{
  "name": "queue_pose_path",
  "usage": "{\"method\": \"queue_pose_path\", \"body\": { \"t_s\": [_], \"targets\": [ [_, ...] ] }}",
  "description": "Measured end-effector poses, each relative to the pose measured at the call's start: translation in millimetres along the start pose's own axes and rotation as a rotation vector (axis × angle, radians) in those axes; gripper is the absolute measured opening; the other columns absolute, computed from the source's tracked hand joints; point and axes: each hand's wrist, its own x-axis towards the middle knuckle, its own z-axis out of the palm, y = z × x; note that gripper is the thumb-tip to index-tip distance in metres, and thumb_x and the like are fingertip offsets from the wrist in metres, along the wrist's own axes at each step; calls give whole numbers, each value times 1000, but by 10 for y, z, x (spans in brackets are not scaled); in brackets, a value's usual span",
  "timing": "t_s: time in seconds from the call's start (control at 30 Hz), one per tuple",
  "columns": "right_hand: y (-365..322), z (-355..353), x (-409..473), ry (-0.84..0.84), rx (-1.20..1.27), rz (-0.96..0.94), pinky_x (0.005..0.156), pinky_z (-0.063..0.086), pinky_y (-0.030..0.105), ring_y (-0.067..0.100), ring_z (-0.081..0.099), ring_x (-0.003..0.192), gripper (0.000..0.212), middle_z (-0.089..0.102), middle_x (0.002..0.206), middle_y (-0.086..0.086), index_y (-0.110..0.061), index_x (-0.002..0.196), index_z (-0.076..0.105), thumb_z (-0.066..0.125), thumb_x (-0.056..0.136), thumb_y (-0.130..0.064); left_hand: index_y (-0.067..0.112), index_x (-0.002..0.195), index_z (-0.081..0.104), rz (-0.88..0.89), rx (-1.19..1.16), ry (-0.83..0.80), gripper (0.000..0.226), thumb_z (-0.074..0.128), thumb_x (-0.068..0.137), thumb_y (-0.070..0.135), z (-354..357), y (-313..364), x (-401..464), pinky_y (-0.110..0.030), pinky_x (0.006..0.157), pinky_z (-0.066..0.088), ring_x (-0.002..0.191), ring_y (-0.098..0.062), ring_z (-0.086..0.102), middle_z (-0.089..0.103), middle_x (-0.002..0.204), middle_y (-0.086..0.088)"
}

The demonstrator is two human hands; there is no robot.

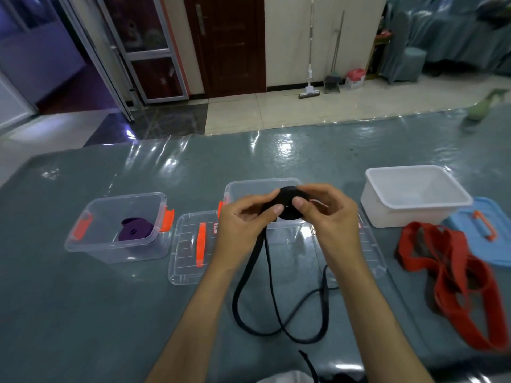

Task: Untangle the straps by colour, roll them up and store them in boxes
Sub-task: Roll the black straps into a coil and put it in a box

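A half-rolled black strap (287,196) is held up in front of the middle clear box (249,186). My left hand (246,219) and my right hand (323,214) both pinch the black roll, thumbs on its face. The strap's loose tail (273,299) hangs down and loops over the table. A rolled purple strap (135,229) lies inside the left clear box (91,244). A tangled red strap (453,275) lies on the table at the right, in front of the white box (381,211).
Two clear lids with orange handles lie on the table: one (190,247) left of my hands, another (370,252) on the right. A blue lid (486,233) sits beside the white box. A green spray bottle (481,106) stands far right.
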Motion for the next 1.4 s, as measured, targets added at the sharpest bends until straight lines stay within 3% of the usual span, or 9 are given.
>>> {"method": "queue_pose_path", "body": {
  "t_s": [0.2,0.33,0.53,0.73,0.87,1.07,1.2,1.33,1.4],
  "targets": [
    [-30,-52,-47,-73,78,112,78,66,37,29,81,90,19,80,90,10,-11,84,66,83,88,-3,16,100,82,44,-1,90,20,88,84,5,6,52,-24,-24,85,61,97,-21,80,83,100,-4],
    [-23,-31,-47,58,18,43,81,66,37,25,80,89,21,81,93,8,-8,104,77,85,86,-3,10,105,83,-23,-58,28,20,82,88,0,-18,40,-18,-22,85,60,101,-20,79,82,106,-4],
    [-12,-32,-64,-94,98,128,72,64,31,26,81,87,20,80,90,8,-2,86,61,80,88,2,16,104,83,23,-11,-3,17,85,89,8,-85,87,-6,-22,87,60,102,-22,80,83,105,-5],
    [-13,10,-35,-37,63,19,80,66,37,26,80,91,13,80,96,9,-6,103,73,79,92,-3,21,118,81,-15,-14,-112,30,81,91,6,-129,105,42,-20,94,58,111,-17,77,81,115,0],
    [-32,-54,23,-164,50,105,76,65,32,25,81,89,19,81,93,8,0,95,61,80,92,-3,25,109,82,31,86,-31,26,87,87,12,-180,97,36,-19,91,58,104,-14,78,82,108,4],
    [-26,33,39,-89,18,16,86,66,44,28,79,97,14,80,102,11,-8,101,73,78,92,0,18,108,83,25,-6,27,24,83,89,4,-151,38,59,-21,90,59,105,-18,78,82,110,-3],
    [8,41,43,-153,43,85,77,65,32,23,80,89,25,80,93,12,5,93,59,83,87,-1,20,102,83,40,-19,24,23,87,85,5,-192,32,52,-22,89,60,102,-21,79,82,105,-5],
    [-7,81,50,-81,15,1,78,66,36,26,79,88,28,79,91,9,-15,113,74,82,89,-1,20,105,83,56,6,35,21,85,88,8,-172,14,44,-23,91,60,105,-21,78,81,108,-4],
    [6,71,58,-69,-15,-24,85,66,45,27,78,94,21,79,97,10,-15,107,76,80,91,-2,16,113,82,55,47,-24,24,82,91,7,-214,12,61,-24,95,59,110,-20,77,80,113,-4]
  ]
}}
